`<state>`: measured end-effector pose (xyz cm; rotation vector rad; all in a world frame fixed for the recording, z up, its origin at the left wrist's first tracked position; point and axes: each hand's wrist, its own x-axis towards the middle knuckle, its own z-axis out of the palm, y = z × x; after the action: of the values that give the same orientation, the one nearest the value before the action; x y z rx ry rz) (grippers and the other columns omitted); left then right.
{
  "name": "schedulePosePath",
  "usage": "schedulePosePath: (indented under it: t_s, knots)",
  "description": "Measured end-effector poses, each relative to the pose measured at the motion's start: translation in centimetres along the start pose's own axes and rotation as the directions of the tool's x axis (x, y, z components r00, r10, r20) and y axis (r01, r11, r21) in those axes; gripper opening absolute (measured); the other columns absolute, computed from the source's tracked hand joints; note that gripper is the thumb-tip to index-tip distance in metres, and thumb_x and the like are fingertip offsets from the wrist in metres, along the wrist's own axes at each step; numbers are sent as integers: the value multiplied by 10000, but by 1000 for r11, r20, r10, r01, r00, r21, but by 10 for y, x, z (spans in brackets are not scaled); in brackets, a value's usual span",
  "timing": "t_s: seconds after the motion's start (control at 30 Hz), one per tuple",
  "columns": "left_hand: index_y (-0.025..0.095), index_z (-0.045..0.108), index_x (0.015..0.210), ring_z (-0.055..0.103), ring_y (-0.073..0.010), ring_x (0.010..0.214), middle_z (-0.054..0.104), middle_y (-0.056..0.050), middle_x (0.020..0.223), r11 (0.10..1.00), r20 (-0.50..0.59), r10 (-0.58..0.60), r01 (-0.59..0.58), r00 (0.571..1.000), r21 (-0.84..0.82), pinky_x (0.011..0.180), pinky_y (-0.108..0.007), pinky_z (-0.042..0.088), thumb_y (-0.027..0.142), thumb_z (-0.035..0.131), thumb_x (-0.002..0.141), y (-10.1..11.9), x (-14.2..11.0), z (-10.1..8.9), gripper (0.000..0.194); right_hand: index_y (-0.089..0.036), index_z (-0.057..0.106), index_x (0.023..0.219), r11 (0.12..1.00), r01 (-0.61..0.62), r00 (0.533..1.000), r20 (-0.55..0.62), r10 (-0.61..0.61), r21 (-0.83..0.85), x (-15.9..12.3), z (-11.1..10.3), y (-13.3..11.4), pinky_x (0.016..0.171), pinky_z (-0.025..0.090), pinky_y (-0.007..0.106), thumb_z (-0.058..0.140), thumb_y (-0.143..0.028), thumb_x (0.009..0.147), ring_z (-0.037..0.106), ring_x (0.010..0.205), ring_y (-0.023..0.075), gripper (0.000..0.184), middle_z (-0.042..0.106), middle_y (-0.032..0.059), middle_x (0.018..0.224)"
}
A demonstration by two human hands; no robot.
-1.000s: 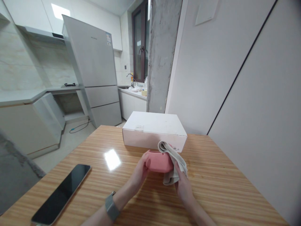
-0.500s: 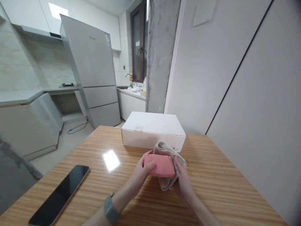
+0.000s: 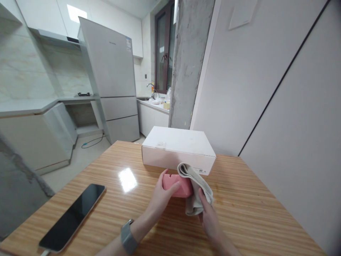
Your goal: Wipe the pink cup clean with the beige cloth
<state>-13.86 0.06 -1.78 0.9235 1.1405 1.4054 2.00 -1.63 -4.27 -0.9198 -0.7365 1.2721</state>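
A small pink box-like object [image 3: 179,186] sits low over the wooden table [image 3: 253,220], just in front of a white cardboard box [image 3: 178,148]. My left hand [image 3: 162,196] is wrapped round its left end, thumb on the front face. My right hand [image 3: 209,217] pinches a folded beige cloth [image 3: 196,186] that drapes over the pink object's right end and top edge. A grey watch is on my left wrist. The far side of the pink object is hidden by the cloth.
A black phone [image 3: 73,216] lies face up near the table's left front edge. Beyond the table stand a tall grey fridge [image 3: 112,78], kitchen counters and a concrete pillar [image 3: 186,64]. A white wall runs along the right.
The cloth has slid from over the pink object's top toward its right end, showing more of the front face. My right hand dropped slightly lower. The camera view shifted a little.
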Motion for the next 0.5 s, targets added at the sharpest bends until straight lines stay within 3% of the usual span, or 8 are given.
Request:
schedulePosePath:
  t_s: [0.13,0.2,0.27,0.37,0.5]
  knots:
    - [193,505,1322,524,-293,1195,574,-117,1307,953,91,-188,204,978,-224,953,-376,428,520,641,753,0,2,-3,670,-237,725,982,998,-37,992,-117,42,50,8,1,-4,919,523,290,799,-435,616,572,1194,221,423,727,12,1096]
    - [186,526,1314,522,-292,1200,586,-115,1301,946,160,-174,210,972,-247,961,-386,426,496,642,766,4,1,-4,640,-229,730,946,992,-51,981,-181,72,114,12,4,-14,855,553,271,808,-448,583,621,1128,223,431,743,13,1048]
    - [171,566,1281,523,-283,1200,612,-120,1270,963,184,-93,136,978,-234,999,-375,396,446,698,744,9,-1,-2,618,-223,731,925,985,-53,974,-210,87,163,14,7,-23,794,573,268,806,-460,575,667,1040,228,430,756,10,994]
    - [160,616,1222,515,-287,1207,637,-127,1229,963,187,-27,76,982,-259,1044,-374,343,432,763,691,11,-4,0,614,-227,734,921,976,-69,980,-170,106,208,11,11,-32,770,580,305,787,-484,601,694,957,245,414,767,3,918]
    - [159,608,1210,498,-325,1218,600,-149,1275,905,384,-65,216,921,-367,1033,-428,350,506,772,648,5,-7,2,680,-231,747,919,964,-112,991,-43,125,241,4,17,-36,882,536,366,784,-509,612,670,1013,275,416,764,24,954]
